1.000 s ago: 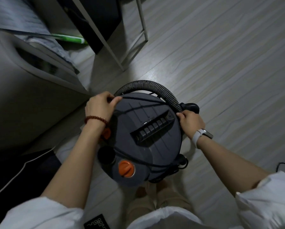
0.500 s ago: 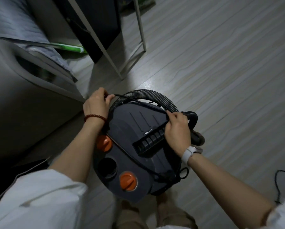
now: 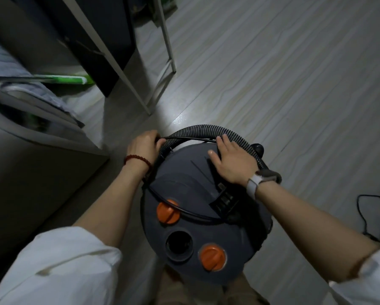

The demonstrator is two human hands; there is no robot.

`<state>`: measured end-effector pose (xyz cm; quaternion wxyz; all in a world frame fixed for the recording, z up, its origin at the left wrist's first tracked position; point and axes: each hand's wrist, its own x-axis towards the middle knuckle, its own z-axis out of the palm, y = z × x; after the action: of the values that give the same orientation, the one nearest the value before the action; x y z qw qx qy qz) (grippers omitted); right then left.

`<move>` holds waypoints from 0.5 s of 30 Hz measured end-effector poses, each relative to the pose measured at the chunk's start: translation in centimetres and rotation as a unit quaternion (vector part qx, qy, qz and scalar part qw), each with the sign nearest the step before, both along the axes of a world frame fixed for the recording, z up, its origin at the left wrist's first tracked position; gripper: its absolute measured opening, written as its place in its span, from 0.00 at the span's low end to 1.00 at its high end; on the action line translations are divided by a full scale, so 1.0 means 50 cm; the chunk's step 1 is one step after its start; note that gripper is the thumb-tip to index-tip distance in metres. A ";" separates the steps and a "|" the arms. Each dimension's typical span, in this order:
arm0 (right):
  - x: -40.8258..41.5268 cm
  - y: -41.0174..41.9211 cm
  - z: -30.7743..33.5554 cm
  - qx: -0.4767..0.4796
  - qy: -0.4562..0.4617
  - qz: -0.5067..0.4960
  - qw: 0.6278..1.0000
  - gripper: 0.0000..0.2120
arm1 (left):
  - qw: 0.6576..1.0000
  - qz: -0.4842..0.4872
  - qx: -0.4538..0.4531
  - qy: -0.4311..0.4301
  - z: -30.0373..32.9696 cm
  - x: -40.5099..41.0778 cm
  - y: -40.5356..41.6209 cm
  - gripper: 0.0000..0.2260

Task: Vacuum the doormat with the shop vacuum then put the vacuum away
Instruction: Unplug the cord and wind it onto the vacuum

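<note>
The left hand (image 3: 143, 145) curls its fingers around the hose (image 3: 203, 130) at ten o'clock of the vacuum (image 3: 197, 216). The right hand (image 3: 230, 160) lies flat on top, fingers straight.

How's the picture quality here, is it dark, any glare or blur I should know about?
Head view: dim overall, with one bright glare patch on the wood floor just beyond the hose. The grey furniture at far left is motion-blurred, and the white sleeves at the bottom corners are soft. Wide-angle bending curves the floorboards. The shop vacuum, left hand and right hand are fairly sharp.
</note>
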<state>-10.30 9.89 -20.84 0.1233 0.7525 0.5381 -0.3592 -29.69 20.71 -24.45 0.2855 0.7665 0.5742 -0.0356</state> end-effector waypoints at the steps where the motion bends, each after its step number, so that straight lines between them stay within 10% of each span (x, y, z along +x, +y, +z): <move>1: 0.004 0.012 -0.005 0.002 0.009 -0.019 1.000 0.29 | 0.999 0.017 -0.032 -0.021 -0.003 -0.001 -0.003 0.11; 8: -0.025 0.016 -0.023 0.037 -0.081 -0.033 0.995 0.29 | 0.940 0.202 -0.217 -0.170 -0.006 -0.105 -0.089 0.12; 15: -0.183 -0.062 0.030 0.262 0.046 -0.080 0.961 0.25 | 0.970 0.114 -0.101 -0.187 0.027 -0.117 -0.041 0.11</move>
<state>-19.43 6.79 -19.37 -0.1315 0.7817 0.5567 -0.2484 -35.55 18.66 -23.08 0.4659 0.6560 0.5878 0.0837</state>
